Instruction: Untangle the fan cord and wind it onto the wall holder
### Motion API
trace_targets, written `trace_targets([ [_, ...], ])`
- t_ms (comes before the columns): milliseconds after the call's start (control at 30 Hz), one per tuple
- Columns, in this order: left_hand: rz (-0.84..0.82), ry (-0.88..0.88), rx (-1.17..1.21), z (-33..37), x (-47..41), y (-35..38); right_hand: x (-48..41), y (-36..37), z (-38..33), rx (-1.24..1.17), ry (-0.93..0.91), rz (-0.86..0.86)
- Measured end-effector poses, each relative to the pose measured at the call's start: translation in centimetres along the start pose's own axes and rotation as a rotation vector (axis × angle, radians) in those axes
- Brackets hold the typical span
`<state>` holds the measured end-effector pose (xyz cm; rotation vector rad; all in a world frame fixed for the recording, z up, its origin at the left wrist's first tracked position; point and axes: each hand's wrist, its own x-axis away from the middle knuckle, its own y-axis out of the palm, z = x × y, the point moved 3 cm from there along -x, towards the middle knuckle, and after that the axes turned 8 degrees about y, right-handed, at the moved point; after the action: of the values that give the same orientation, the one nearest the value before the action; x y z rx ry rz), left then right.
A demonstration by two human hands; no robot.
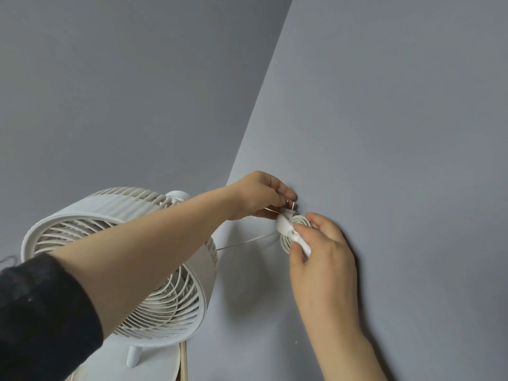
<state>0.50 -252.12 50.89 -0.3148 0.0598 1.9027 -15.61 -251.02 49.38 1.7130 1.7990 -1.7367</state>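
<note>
A white fan (154,270) stands at the lower left with its grille tilted up. Its thin white cord (242,243) runs from behind the fan to the right wall, where it is coiled around a white wall holder (286,229). My left hand (261,195) reaches across above the holder and pinches the plug's metal prongs (293,206) at the coil's top. My right hand (321,246) grips the holder's white flap over the coil, thumb and fingers closed on it. Much of the coil is hidden behind my fingers.
Two grey walls meet in a corner (255,111) just left of the holder. The fan rests on a white stand (154,364) with a short leg. A wooden strip (183,361) shows beside the stand at the bottom.
</note>
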Motion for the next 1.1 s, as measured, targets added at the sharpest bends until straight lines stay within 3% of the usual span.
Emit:
trace_targets([
  [467,0.228,0.059,-0.123,1.5,2.2,-1.6,0.2,-0.8,0.1,-0.076,0.033,-0.058],
  [633,0.244,0.108,-0.173,3.3,6.3,-1.8,0.8,-2.2,0.4,-0.15,0.066,-0.056],
  [833,0.379,0.184,-0.196,4.7,13.7,-2.3,2.1,-3.8,-0.1,-0.31,0.108,-0.022],
  [1100,0.549,0.142,-0.339,4.0,24.0,-1.4,5.7,-3.8,-2.6,-0.782,0.242,-0.347],
])
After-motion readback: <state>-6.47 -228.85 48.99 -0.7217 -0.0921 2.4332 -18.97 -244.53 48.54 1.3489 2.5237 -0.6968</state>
